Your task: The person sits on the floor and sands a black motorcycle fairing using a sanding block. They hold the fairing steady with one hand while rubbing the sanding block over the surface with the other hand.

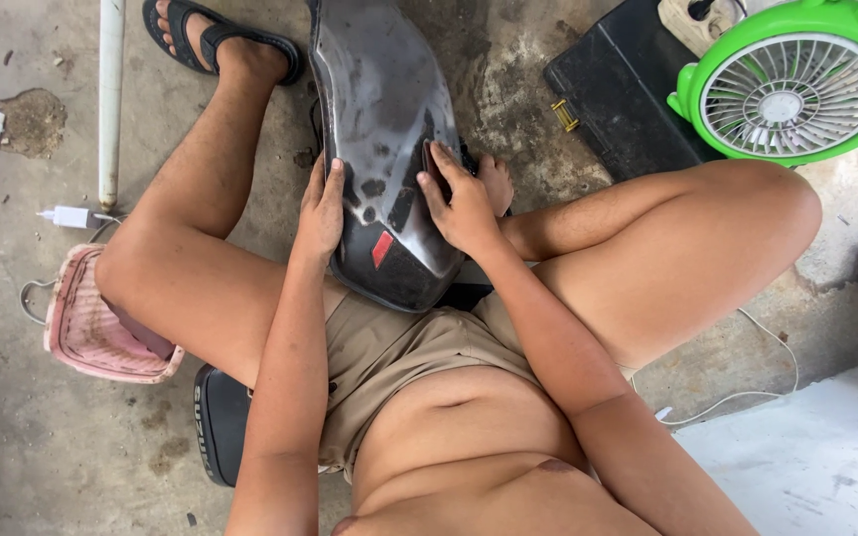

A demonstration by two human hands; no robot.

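With the left hand (322, 208) flat on its left edge and the right hand (461, 203) pressing its right side, we are steadying the black fender panel (379, 109) between our legs, near the green fan (791, 84).

- One black panel (381, 129), centre, between the legs.
- Two hands: left hand (322, 210), right hand (461, 203), both on the panel.
- One green fan (791, 84), far right.
- One black case (623, 99), beside the fan.
- One pink basket (91, 328), left.
- One white charger (71, 216), left.
- One sandal (215, 38), far.
- One white pipe (110, 99), far left.
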